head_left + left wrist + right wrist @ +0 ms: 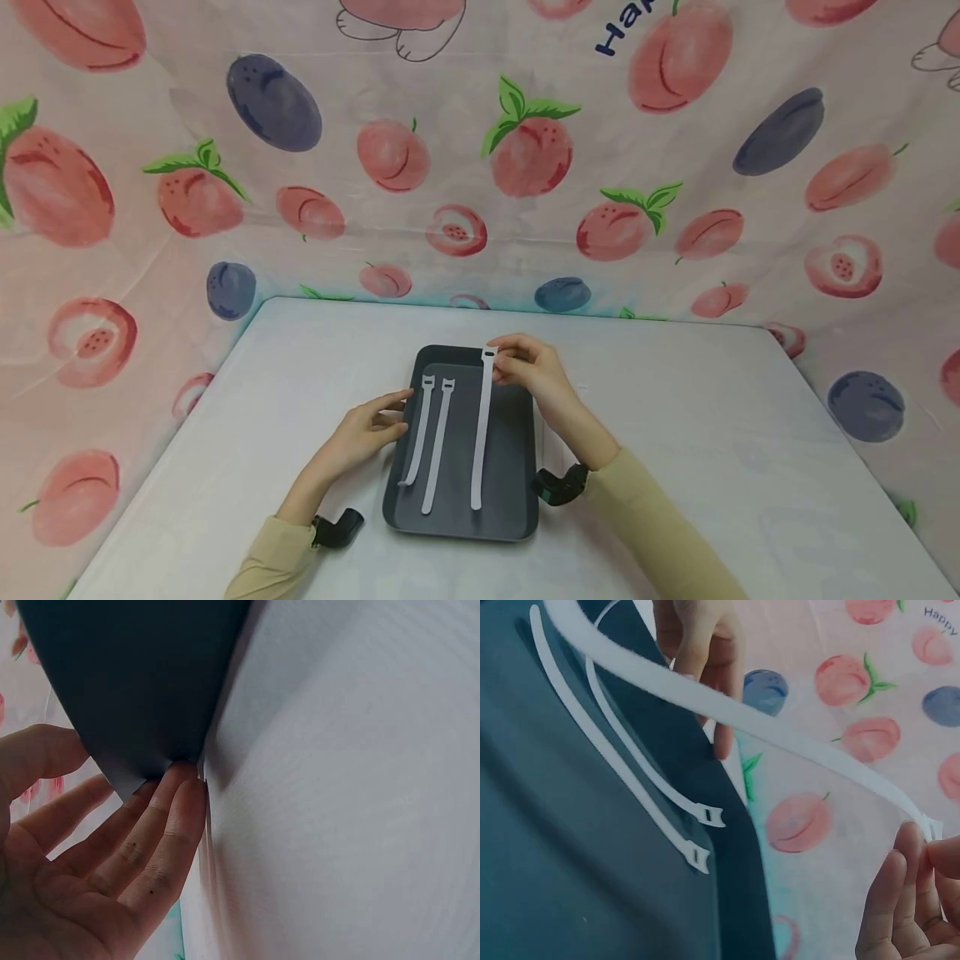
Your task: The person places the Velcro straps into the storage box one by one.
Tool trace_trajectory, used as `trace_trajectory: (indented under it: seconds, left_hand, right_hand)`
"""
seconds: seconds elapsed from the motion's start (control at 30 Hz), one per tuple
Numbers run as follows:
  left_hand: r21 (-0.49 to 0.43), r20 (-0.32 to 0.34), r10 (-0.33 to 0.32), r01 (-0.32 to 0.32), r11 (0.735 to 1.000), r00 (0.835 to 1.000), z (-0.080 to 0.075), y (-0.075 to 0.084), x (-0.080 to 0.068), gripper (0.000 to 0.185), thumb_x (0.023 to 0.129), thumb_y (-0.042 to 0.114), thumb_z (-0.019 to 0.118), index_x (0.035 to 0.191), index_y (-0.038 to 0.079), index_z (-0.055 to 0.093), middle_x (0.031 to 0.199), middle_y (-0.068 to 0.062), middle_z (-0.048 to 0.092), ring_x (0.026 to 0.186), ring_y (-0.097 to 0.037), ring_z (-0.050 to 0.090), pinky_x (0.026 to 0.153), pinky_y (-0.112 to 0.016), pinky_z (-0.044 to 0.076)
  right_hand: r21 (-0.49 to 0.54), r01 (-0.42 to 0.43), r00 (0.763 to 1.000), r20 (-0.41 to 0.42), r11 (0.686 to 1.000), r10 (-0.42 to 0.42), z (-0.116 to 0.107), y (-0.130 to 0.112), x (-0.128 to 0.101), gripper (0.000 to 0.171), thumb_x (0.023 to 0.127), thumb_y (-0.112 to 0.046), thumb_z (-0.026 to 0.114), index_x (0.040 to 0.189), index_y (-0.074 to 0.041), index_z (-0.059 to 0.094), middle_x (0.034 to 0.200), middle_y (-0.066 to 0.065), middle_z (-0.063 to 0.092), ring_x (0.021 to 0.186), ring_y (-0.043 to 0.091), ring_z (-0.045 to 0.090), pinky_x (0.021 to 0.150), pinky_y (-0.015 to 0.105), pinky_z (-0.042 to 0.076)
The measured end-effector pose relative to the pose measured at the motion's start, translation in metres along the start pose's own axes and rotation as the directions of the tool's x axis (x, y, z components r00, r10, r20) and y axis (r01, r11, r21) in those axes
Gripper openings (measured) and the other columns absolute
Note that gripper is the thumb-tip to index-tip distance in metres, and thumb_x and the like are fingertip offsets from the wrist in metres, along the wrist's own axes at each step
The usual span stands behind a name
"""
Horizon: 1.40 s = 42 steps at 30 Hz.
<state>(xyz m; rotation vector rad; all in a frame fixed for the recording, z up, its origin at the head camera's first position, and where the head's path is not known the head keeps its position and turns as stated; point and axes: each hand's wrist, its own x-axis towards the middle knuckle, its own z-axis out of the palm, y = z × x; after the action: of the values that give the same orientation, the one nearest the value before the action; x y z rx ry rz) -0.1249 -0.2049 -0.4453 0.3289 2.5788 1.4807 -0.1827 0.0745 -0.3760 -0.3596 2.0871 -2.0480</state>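
A dark grey tray (504, 525) holds two white hook-and-loop cable ties, the left tie (418, 433) and the one beside it (438, 446), lying lengthwise with slotted heads at the far end. My right hand (536, 371) pinches a third, longer white cable tie (482, 433) by its slotted head between thumb and fingertips. In the right wrist view this strap (757, 724) stretches above the tray. At the tray's left side, my left hand (367, 429) touches the wall with extended fingers, while the left wrist view shows its fingertips (184, 776) against the dark wall.
The tray stands on a white table (712, 467). A fruit-printed cloth (457, 167) hangs behind the table and along its sides. Black wrist cameras, one on the left wrist (339, 528) and one on the right wrist (561, 485), sit close to the tray.
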Motion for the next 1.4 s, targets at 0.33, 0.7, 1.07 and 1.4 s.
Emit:
trace_trajectory:
  seconds: [0.33,0.7,1.07,1.4]
  left_hand:
    - [0.01,-0.007,-0.022,0.022,1.0,1.0,0.001,0.0,0.0,0.053,0.093,0.017,0.062,0.143,0.012,0.046,0.135,-0.022,0.054,0.112,-0.035,0.064,0.094,-0.052,0.048]
    - [0.008,-0.007,-0.031,0.031,0.999,1.0,0.002,0.0,0.001,0.053,0.093,0.016,0.062,0.143,0.012,0.046,0.135,-0.022,0.054,0.112,-0.035,0.064,0.095,-0.052,0.048]
    - [0.0,-0.009,-0.046,0.046,0.999,0.999,0.004,-0.001,0.002,0.053,0.093,0.014,0.062,0.143,0.014,0.046,0.135,-0.021,0.054,0.114,-0.035,0.063,0.095,-0.052,0.048]
    - [0.005,-0.007,-0.039,0.039,0.999,0.999,0.002,0.001,0.001,0.053,0.093,0.014,0.062,0.143,0.014,0.046,0.135,-0.021,0.054,0.113,-0.035,0.063,0.095,-0.052,0.048]
  right_hand:
    - [0.059,-0.112,0.994,-0.006,0.992,0.113,0.015,0.024,0.016,0.029,0.091,-0.001,0.057,0.119,0.008,0.059,0.076,-0.005,0.063,0.067,0.009,0.063,0.068,0.024,0.054]
    - [0.062,-0.224,0.972,-0.052,0.972,0.228,0.033,0.041,0.024,0.028,0.089,-0.001,0.059,0.115,0.007,0.062,0.072,-0.004,0.063,0.063,0.008,0.061,0.064,0.024,0.053]
    - [0.022,-0.278,0.949,-0.151,0.96,0.278,0.041,0.056,0.026,0.023,0.087,0.0,0.059,0.109,0.006,0.065,0.075,0.002,0.064,0.06,0.007,0.06,0.058,0.021,0.051]
    - [0.0,-0.287,0.942,-0.181,0.958,0.282,0.043,0.064,0.026,0.022,0.087,0.001,0.058,0.107,0.007,0.064,0.076,0.004,0.064,0.059,0.007,0.058,0.057,0.021,0.051]
